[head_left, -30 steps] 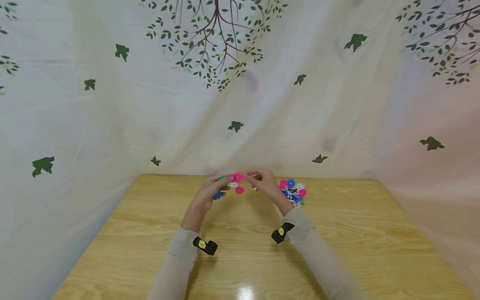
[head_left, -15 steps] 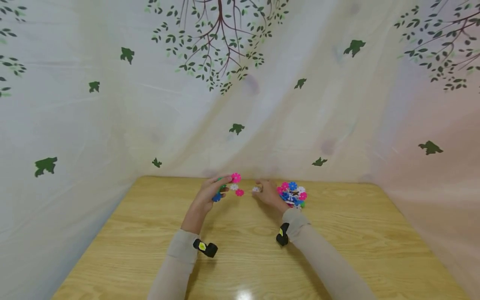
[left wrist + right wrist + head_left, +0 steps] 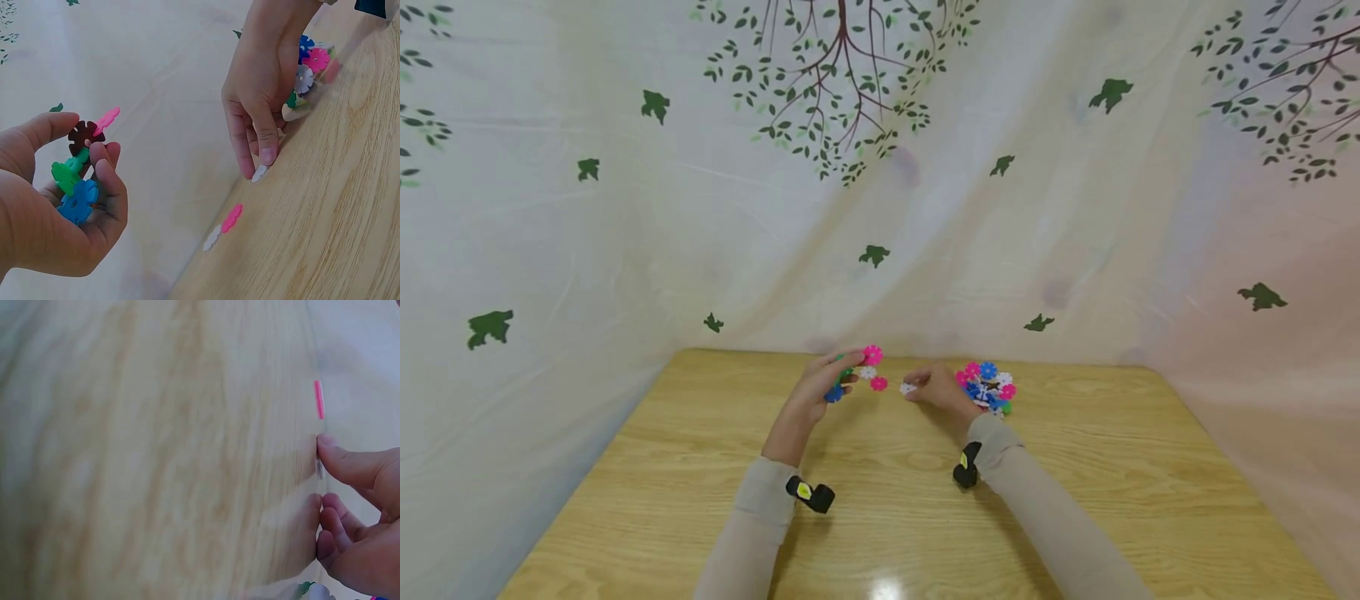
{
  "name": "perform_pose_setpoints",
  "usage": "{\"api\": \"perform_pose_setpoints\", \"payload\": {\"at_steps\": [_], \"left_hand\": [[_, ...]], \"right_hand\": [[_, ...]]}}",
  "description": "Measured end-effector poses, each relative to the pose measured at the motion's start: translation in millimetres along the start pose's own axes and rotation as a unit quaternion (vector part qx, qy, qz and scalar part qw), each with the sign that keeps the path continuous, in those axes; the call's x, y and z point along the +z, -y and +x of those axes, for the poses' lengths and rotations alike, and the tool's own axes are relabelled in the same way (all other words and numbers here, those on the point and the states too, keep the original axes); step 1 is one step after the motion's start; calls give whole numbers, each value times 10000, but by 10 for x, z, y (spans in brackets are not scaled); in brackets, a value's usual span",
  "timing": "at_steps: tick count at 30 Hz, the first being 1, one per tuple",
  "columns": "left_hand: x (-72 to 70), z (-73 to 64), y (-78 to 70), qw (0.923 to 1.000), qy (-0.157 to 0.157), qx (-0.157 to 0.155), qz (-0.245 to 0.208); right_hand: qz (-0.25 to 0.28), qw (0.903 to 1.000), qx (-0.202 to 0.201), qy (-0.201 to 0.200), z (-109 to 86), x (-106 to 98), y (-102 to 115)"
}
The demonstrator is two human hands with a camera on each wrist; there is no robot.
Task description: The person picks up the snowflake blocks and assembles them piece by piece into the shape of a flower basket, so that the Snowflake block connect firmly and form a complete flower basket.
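My left hand (image 3: 808, 387) is raised over the far part of the table and grips a chain of joined flower-shaped plastic discs. In the left wrist view, the thumb and a finger are at a brown disc (image 3: 81, 139), with a pink disc (image 3: 107, 120) slotted into it. Below come a green disc (image 3: 65, 176) and a blue disc (image 3: 79, 203) in the palm. My right hand (image 3: 942, 390) pinches a white disc (image 3: 259, 173) at the tabletop between thumb and finger. Between the hands, another pink disc (image 3: 232, 218) and another white disc (image 3: 212, 238) lie on the table.
A heap of blue, pink, white and green discs (image 3: 988, 387) lies just right of my right hand. The wooden table (image 3: 880, 500) ends at a pale curtain (image 3: 775, 250) printed with leaves and birds.
My right hand has come down and slightly right from beside the left hand to the tabletop. The white disc at its fingertips has shifted a little left and nearer me. My left hand stays nearly still.
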State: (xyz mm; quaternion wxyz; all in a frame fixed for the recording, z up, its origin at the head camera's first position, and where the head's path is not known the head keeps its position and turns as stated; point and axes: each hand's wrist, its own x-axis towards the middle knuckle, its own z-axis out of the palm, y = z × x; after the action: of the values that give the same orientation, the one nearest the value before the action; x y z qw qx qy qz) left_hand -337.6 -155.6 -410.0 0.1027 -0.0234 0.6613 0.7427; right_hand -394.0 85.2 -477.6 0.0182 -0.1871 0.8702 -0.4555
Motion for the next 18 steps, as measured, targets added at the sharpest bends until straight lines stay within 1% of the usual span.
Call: {"api": "perform_pose_setpoints", "payload": {"at_steps": [3, 5, 8, 10, 14, 16, 18], "left_hand": [[4, 0, -3, 10000, -10, -46, -37], [0, 2, -4, 10000, -4, -51, -31], [1, 6, -3, 10000, 20, -31, 6], [-3, 10, 0, 10000, 44, 7, 87], [-3, 29, 11, 9999, 143, -23, 76], [-1, 44, 16, 9997, 227, -90, -65], [3, 64, 26, 9991, 340, -149, -215]], "right_hand": [[51, 9995, -158, 257, -13, -6, 19], [210, 9981, -197, 539, -15, -5, 34], [452, 9946, -162, 921, -13, -7, 64], [583, 9922, -117, 1096, -11, -15, 91], [778, 9892, 53, 1240, -22, -51, 158], [930, 9877, 140, 1250, -36, -80, 198], [1086, 9868, 232, 1178, -38, -109, 241]]}}
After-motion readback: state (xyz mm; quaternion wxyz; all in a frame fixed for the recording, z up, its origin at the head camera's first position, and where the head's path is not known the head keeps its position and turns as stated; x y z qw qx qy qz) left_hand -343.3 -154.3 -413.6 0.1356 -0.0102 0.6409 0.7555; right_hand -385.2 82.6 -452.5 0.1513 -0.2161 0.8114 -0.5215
